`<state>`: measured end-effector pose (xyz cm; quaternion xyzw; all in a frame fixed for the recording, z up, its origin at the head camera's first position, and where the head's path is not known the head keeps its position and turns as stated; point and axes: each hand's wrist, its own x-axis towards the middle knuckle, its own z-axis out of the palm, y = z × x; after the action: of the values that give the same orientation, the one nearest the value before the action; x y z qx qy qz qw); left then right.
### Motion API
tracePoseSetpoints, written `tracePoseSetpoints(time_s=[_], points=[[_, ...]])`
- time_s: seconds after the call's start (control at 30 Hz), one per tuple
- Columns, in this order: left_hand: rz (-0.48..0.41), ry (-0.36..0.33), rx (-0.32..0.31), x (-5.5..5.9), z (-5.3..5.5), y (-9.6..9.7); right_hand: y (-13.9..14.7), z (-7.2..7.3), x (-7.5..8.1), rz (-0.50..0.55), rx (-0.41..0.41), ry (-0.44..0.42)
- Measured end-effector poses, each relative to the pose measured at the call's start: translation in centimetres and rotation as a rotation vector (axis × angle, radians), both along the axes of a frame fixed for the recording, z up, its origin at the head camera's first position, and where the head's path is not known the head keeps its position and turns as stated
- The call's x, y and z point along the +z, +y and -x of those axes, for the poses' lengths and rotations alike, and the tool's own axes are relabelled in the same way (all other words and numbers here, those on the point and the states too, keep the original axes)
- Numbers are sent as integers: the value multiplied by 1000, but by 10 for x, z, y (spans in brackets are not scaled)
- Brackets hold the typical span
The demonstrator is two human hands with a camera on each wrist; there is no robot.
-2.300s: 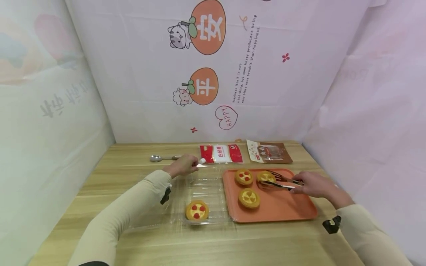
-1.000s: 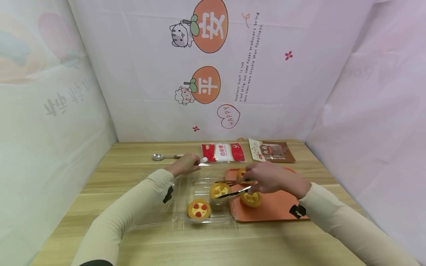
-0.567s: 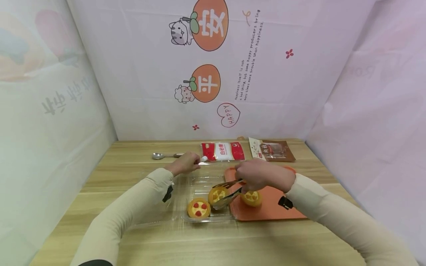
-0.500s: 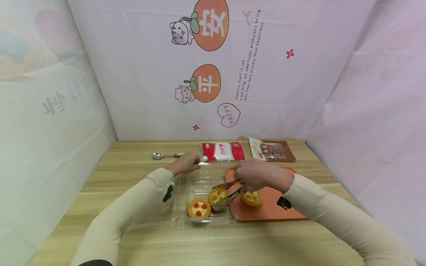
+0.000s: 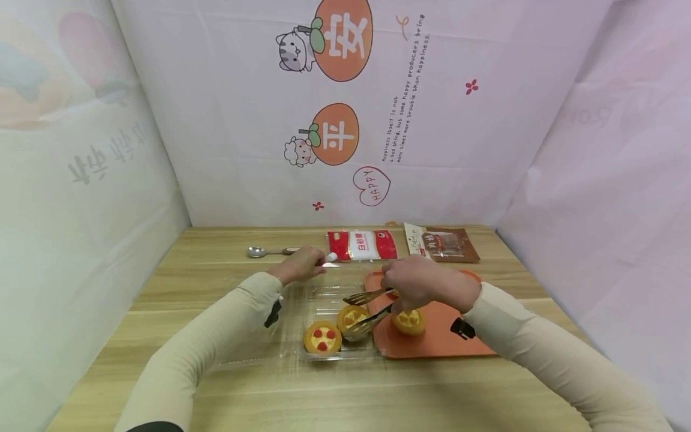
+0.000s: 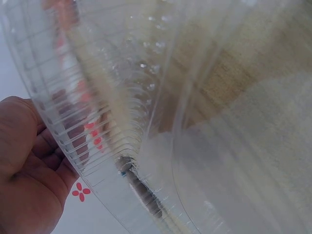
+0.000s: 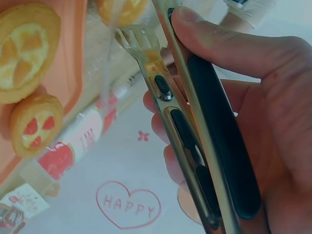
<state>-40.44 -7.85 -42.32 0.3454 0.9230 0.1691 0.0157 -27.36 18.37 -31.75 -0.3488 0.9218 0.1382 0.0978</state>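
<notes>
My left hand (image 5: 303, 265) grips the raised clear lid (image 6: 146, 73) of a plastic box; in the left wrist view its fingers show curled behind the ribbed plastic. My right hand (image 5: 423, 281) holds metal tongs (image 7: 214, 122) with dark grips, thumb on one arm and fingers round the other. One tong end is forked, the other broad like a spatula. Both reach over an egg tart (image 5: 351, 315) in the clear box (image 5: 329, 294), the forked end standing off its far edge. Left of it in the box lies a red-dotted tart (image 5: 323, 338).
An orange tray (image 5: 448, 336) right of the box holds a tart (image 5: 408, 322) and a red-dotted one (image 7: 36, 126), mostly hidden by the right hand in the head view. Behind lie a spoon (image 5: 258, 252), a red-and-white sugar pouch (image 5: 361, 245) and a brown packet (image 5: 445, 243).
The right hand has carried a tart leftward from the tray into the box with the tongs. The forked end has since lifted slightly off the tart. My left hand has stayed put.
</notes>
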Motion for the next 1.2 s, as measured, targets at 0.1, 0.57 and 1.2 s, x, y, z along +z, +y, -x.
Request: tracePoseSetpoints(time_s=[0.1,0.57,1.2], points=[[-2,-15,3,1,0,0,8,-4,10,32,-12,-1],[-21,-23,5,1,-3,3,111,-28,25,235,-139,64],[-12,-31,4,0,-2,4,144,-50,-34,261,-264,-46]])
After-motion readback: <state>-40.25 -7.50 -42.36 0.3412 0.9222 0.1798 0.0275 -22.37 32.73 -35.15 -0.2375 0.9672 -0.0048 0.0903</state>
